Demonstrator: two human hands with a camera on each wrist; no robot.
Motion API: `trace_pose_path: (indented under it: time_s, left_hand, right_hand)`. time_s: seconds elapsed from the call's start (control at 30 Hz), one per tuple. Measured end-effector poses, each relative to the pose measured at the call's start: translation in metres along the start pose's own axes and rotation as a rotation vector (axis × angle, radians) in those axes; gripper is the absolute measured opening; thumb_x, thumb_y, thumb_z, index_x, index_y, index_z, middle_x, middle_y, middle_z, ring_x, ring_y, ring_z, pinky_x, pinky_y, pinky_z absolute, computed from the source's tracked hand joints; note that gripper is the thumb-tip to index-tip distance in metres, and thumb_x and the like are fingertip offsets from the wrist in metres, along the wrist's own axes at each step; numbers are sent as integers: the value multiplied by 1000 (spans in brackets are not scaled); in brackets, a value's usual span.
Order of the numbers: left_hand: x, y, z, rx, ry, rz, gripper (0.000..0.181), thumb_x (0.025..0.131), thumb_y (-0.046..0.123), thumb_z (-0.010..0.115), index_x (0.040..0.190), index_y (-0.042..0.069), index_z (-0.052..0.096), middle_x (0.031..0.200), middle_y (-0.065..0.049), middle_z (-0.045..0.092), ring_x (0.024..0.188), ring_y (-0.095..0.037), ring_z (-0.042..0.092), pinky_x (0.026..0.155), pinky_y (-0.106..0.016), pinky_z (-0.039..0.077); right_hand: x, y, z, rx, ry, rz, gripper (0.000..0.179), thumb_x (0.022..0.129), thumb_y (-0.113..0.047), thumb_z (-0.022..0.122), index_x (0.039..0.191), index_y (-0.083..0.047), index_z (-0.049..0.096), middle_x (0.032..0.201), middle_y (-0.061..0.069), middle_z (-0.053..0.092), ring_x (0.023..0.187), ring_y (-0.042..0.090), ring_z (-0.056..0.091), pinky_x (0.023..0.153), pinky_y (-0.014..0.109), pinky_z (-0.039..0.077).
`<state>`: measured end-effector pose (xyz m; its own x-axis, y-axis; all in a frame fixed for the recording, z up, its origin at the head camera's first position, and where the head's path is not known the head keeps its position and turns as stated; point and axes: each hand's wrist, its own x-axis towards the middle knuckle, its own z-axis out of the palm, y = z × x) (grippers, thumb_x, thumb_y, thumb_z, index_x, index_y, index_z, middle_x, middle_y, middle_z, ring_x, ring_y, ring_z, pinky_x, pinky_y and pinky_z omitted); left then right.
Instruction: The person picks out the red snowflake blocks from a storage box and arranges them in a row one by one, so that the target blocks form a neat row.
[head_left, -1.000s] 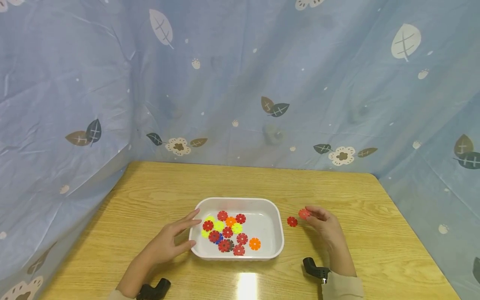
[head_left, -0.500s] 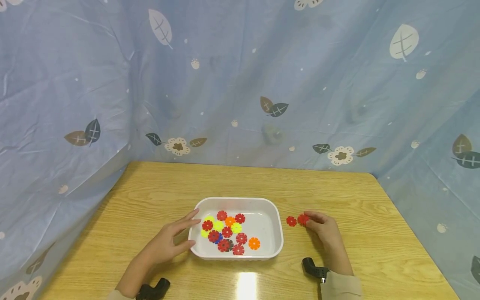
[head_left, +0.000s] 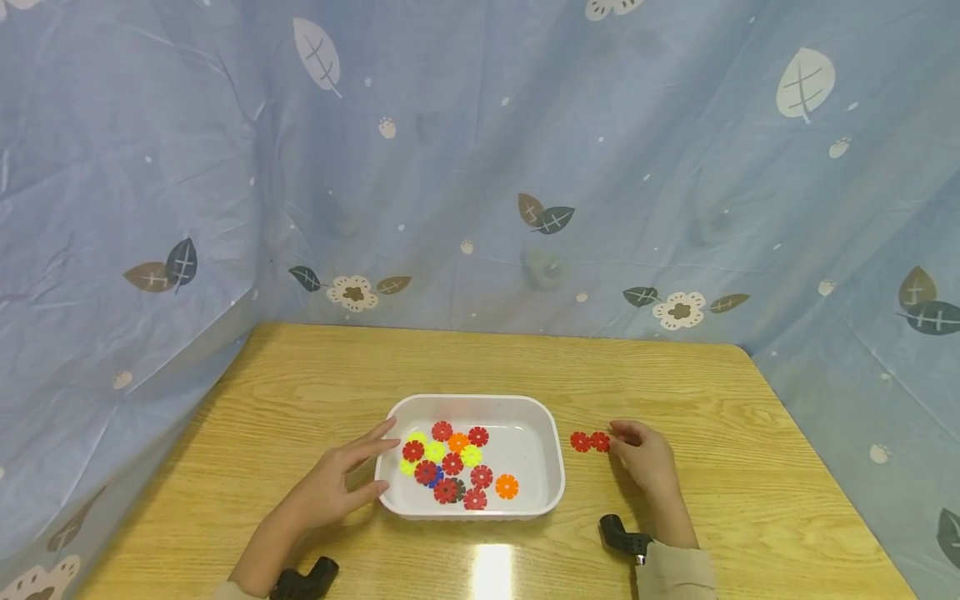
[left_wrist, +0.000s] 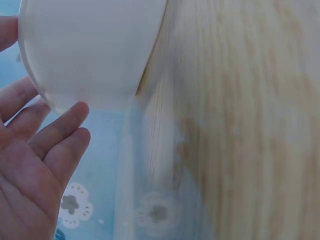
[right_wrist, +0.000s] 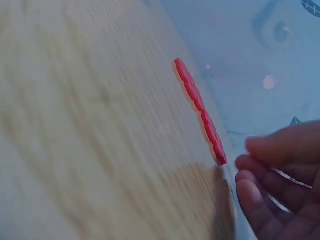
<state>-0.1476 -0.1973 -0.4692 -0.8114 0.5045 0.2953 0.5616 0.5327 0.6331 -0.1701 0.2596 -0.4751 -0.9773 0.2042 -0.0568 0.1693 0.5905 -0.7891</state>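
A white plastic tray [head_left: 525, 500] holds several flower-shaped discs in red, yellow, orange, blue and dark colours. At its left end my left hand [head_left: 341, 479] rests with fingers spread, fingertips against the rim; the left wrist view shows the fingers along the tray's outer wall [left_wrist: 95, 55]. Two red discs, a left one [head_left: 581, 442] and a right one [head_left: 600, 441], lie flat on the table to the right of the tray, edges meeting. Beside the right disc is my right hand [head_left: 647, 457]. In the right wrist view its loosely bent fingers [right_wrist: 250, 192] stand apart from the discs.
The wooden table [head_left: 480, 367] runs back to a blue patterned curtain [head_left: 450, 167], which also hangs at both sides. A black device is on each wrist, one at the left [head_left: 303, 581] and one at the right [head_left: 624, 537].
My right hand has lowered the second red disc to the table, slid it left against the first, and let go. The left hand has stayed at the tray.
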Motion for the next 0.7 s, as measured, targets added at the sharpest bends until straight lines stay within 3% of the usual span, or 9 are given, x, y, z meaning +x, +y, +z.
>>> trace_pose_path:
  time_s: [0.13, 0.2, 0.4, 0.5, 0.6, 0.7]
  left_hand:
    - [0, 1, -1, 2, -1, -6, 47, 87, 22, 68, 131, 13, 57, 152, -6, 36, 134, -33, 40, 104, -47, 42]
    - [0, 1, -1, 9, 0, -4, 47, 87, 22, 68, 131, 13, 57, 152, -6, 36, 134, -32, 40, 104, -47, 42]
    - [0, 0, -1, 17, 4, 6, 47, 87, 22, 68, 132, 14, 57, 151, -6, 37, 134, -32, 40, 103, -48, 42]
    - [-1, -1, 0, 17, 3, 9, 47, 87, 22, 68, 132, 15, 56, 152, -6, 36, 134, -33, 40, 103, -49, 42]
    - [-1, -1, 0, 9, -1, 8, 47, 87, 22, 68, 132, 16, 56, 152, -6, 36, 134, -33, 40, 102, -50, 43]
    - [-1, -1, 0, 5, -4, 7, 47, 88, 22, 68, 133, 16, 55, 152, -6, 35, 134, -33, 40, 102, -51, 43]
  right_hand:
    - [-1, -9, -2, 54, -10, -32, 37, 92, -14, 61, 126, 1, 58, 124, 21, 61, 114, 33, 57, 88, 32, 51]
    - [-2, -15, -2, 102, -23, -63, 39, 92, -15, 61, 127, 0, 56, 126, 20, 60, 117, 31, 57, 92, 31, 51]
    - [-9, -35, 5, 329, -88, -212, 40, 88, -6, 65, 125, 7, 55, 125, 25, 58, 105, 9, 61, 82, 12, 51]
    - [-13, -45, 9, 402, -130, -279, 39, 87, -3, 65, 123, 8, 56, 122, 23, 60, 101, 2, 61, 81, 14, 53]
    - [-17, -55, 14, 445, -178, -319, 39, 87, -3, 65, 124, 8, 55, 121, 16, 62, 102, 4, 62, 79, 19, 55]
    - [-23, -64, 20, 484, -227, -355, 41, 87, -3, 65, 124, 9, 54, 122, 18, 61, 105, 7, 62, 81, 20, 55]
